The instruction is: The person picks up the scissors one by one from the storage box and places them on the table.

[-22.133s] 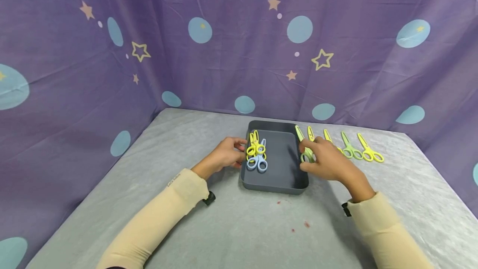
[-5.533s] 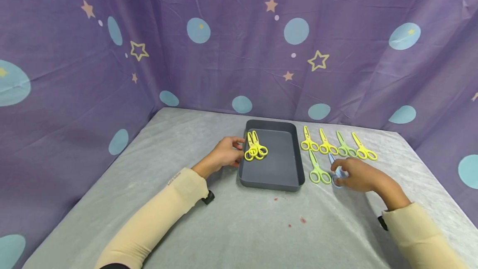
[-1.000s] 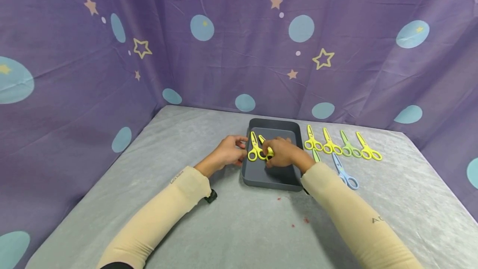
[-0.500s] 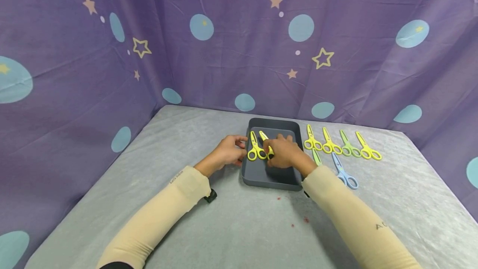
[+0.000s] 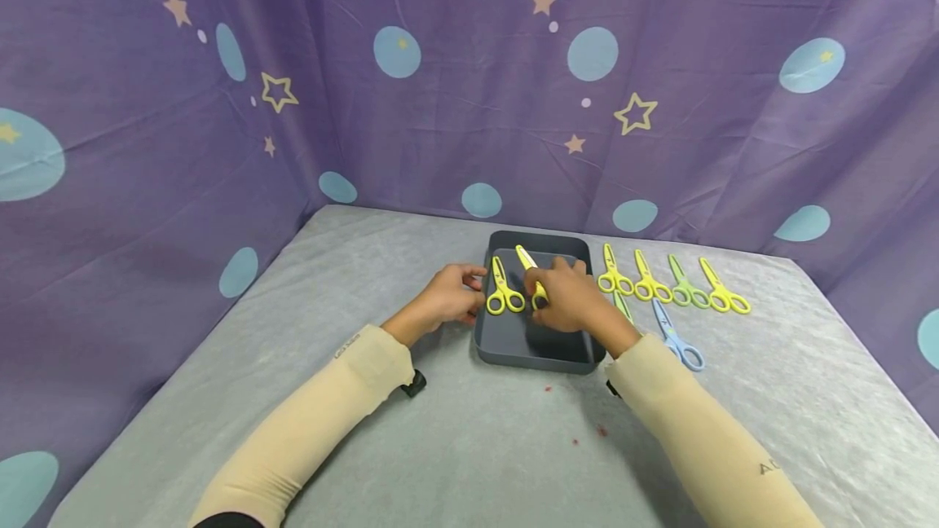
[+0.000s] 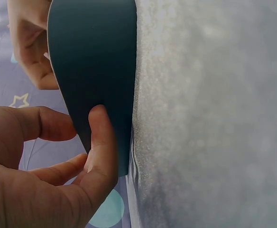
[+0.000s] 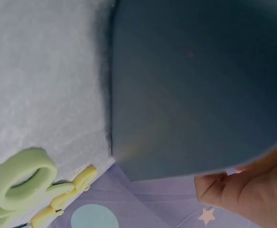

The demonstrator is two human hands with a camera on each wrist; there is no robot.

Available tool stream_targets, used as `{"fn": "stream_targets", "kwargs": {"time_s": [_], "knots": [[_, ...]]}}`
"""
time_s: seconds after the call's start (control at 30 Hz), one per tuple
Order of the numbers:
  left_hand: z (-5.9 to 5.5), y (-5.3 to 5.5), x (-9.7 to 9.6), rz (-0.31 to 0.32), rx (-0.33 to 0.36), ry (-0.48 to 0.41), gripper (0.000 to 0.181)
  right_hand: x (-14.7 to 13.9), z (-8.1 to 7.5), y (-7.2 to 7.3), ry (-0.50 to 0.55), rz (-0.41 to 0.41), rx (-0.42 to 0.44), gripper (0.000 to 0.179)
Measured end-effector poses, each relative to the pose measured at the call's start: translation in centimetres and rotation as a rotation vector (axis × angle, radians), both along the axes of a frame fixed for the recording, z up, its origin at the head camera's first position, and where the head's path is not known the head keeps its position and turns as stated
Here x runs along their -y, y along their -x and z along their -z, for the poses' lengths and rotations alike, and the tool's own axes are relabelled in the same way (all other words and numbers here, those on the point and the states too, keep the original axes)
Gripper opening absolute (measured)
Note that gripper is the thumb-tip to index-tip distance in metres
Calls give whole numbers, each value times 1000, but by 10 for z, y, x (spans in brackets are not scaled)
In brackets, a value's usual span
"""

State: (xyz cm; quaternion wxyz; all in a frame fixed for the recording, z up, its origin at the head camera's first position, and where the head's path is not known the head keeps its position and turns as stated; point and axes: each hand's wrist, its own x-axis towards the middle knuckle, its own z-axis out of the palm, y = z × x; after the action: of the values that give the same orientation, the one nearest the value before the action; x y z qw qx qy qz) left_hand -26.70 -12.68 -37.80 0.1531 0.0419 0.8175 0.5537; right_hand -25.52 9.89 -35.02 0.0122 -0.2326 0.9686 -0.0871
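Note:
My right hand (image 5: 568,297) is over the grey tray (image 5: 531,361), its fingers and thumb pinching the handles of yellow scissors (image 5: 525,257). Those blades point toward the tray's far side, and the handle loops are mostly covered by the hand. A second pair, yellow scissors (image 5: 505,300), lies at the left inside the tray. At the tray's left side is my left hand (image 5: 443,297); in the left wrist view a fingertip of it presses the outer wall and another touches the rim. The right wrist view shows the tray's outer wall (image 7: 190,104), with the hand partly hidden behind it.
Right of the tray, a row of scissors runs along the back: yellow scissors (image 5: 613,277), more yellow scissors (image 5: 650,288), green scissors (image 5: 686,288) and yellow scissors (image 5: 722,296). Nearer lie light green scissors (image 5: 623,306), partly covered by the right arm, and blue scissors (image 5: 675,345). A purple curtain hangs behind.
Green and blue scissors have gone to the table's right side. My right hand then took hold of yellow scissors in the tray and moved them slightly rightward and away. The left hand stayed put.

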Motion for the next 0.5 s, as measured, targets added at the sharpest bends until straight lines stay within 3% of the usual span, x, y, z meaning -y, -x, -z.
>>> {"fn": "stream_targets", "kwargs": {"time_s": [0.5], "knots": [[0, 0, 0, 4, 5, -1, 61, -20, -2, -15, 107, -32, -71, 32]]}}
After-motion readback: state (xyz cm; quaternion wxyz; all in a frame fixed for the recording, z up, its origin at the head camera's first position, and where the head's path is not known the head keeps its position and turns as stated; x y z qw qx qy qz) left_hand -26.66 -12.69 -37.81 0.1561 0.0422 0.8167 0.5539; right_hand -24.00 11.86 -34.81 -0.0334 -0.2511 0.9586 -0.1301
